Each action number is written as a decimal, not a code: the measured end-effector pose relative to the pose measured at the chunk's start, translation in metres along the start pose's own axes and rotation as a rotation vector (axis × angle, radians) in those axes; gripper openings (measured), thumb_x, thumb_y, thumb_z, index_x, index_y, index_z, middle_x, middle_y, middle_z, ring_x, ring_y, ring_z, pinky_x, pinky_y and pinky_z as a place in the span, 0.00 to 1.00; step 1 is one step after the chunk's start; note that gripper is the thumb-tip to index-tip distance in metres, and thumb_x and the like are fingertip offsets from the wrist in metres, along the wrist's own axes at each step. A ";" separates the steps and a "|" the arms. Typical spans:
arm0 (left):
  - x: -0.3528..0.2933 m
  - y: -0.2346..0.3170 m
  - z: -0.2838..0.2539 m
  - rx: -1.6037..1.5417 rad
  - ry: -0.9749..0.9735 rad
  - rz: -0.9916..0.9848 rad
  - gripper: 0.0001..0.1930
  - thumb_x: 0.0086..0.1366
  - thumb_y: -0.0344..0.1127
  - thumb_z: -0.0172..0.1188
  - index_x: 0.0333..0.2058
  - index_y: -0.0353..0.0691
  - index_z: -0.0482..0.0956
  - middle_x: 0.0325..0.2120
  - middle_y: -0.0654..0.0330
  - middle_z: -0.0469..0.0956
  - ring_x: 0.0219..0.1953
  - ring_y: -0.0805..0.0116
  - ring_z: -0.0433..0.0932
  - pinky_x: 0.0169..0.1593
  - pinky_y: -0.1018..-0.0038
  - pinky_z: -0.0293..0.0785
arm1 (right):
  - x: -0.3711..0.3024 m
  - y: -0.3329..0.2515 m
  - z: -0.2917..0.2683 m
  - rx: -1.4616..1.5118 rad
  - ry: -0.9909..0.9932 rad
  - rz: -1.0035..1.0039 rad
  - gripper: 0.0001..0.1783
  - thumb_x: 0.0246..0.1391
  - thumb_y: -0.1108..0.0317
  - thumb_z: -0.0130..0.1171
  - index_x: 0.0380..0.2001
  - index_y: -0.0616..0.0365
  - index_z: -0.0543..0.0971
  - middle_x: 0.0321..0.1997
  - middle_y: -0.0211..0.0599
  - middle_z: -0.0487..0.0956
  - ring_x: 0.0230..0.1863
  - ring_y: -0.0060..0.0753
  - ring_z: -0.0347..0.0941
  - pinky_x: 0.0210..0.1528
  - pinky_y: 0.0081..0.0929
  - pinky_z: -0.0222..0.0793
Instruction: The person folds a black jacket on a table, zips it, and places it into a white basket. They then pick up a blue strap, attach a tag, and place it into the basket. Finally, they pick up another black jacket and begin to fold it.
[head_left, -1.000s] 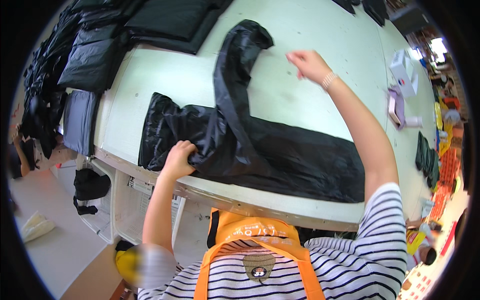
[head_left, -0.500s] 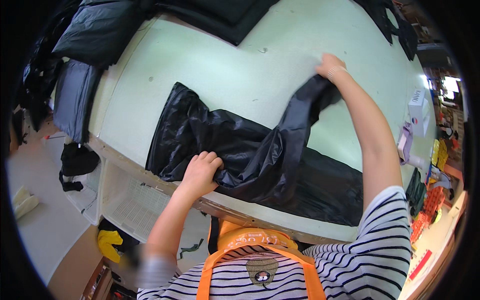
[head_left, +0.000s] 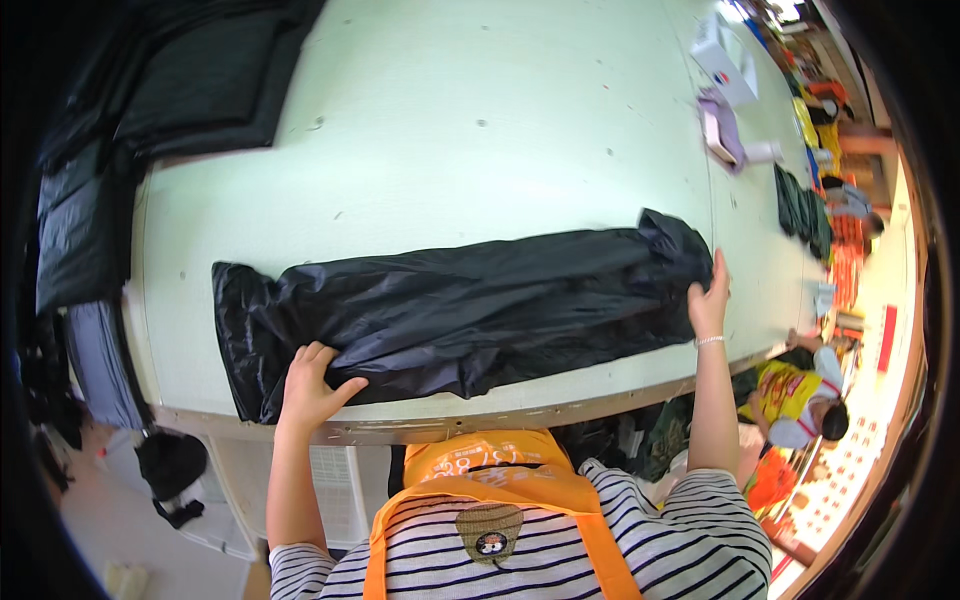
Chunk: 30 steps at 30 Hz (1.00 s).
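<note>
A shiny black fabric piece [head_left: 480, 300], likely a garment, lies in a long, wrinkled strip across the pale green table [head_left: 450, 180]. Its left end stands up in loose folds, and its right end is bunched. My left hand [head_left: 312, 388] rests on the near edge toward the left end, thumb spread away from the fingers. At the right end, my right hand [head_left: 711, 298] is cupped against the bunched fabric, with thumb and fingers apart. Whether any cloth is pinched there is hard to see.
Folded black pieces [head_left: 200, 85] are stacked at the far left. A white box [head_left: 724, 60], a purple cloth [head_left: 722, 130] and dark green fabric [head_left: 803, 212] sit along the right. Beyond the table's right end is a person in a yellow vest [head_left: 785, 395]. White crates [head_left: 335, 490] stand below the table.
My right hand has come down from the far side to the fabric's right end, and the raised part now lies along the strip. My view has turned, shifting the stacks leftward.
</note>
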<state>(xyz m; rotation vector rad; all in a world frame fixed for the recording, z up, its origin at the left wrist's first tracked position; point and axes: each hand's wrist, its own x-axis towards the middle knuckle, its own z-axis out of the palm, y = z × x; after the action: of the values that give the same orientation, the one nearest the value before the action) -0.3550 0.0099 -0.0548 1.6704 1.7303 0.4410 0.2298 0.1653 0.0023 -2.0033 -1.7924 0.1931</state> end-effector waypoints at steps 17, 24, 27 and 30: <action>0.000 0.014 0.009 0.163 0.097 -0.039 0.20 0.40 0.41 0.72 0.23 0.33 0.73 0.25 0.54 0.71 0.33 0.53 0.70 0.36 0.66 0.67 | 0.026 -0.040 -0.150 0.927 0.017 0.115 0.17 0.59 0.66 0.51 0.48 0.63 0.74 0.48 0.35 0.76 0.49 0.28 0.72 0.52 0.26 0.66; -0.019 0.009 -0.047 0.363 0.413 0.240 0.24 0.34 0.22 0.59 0.38 0.40 0.72 0.48 0.58 0.73 0.53 0.56 0.68 0.56 0.63 0.58 | -0.144 -0.119 -0.227 1.157 0.118 -0.152 0.17 0.61 0.65 0.47 0.49 0.63 0.68 0.48 0.40 0.71 0.49 0.35 0.67 0.54 0.32 0.62; 0.019 -0.021 -0.050 0.283 0.676 0.300 0.34 0.41 0.20 0.58 0.52 0.40 0.68 0.53 0.56 0.70 0.57 0.54 0.66 0.59 0.66 0.58 | -0.203 -0.147 -0.233 1.002 0.308 -0.212 0.15 0.62 0.64 0.45 0.46 0.63 0.67 0.46 0.40 0.70 0.47 0.35 0.65 0.52 0.31 0.61; 0.053 -0.037 -0.047 0.116 0.679 0.210 0.23 0.47 0.24 0.58 0.46 0.39 0.74 0.46 0.53 0.75 0.52 0.52 0.70 0.54 0.66 0.64 | -0.221 -0.152 -0.238 0.870 0.431 -0.247 0.14 0.63 0.63 0.44 0.44 0.63 0.66 0.44 0.40 0.68 0.45 0.34 0.64 0.51 0.31 0.61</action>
<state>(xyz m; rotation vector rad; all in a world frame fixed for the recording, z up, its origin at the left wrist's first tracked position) -0.4108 0.0668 -0.0591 1.9325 2.0766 1.1285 0.1507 -0.0948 0.2364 -1.0984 -1.3233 0.3557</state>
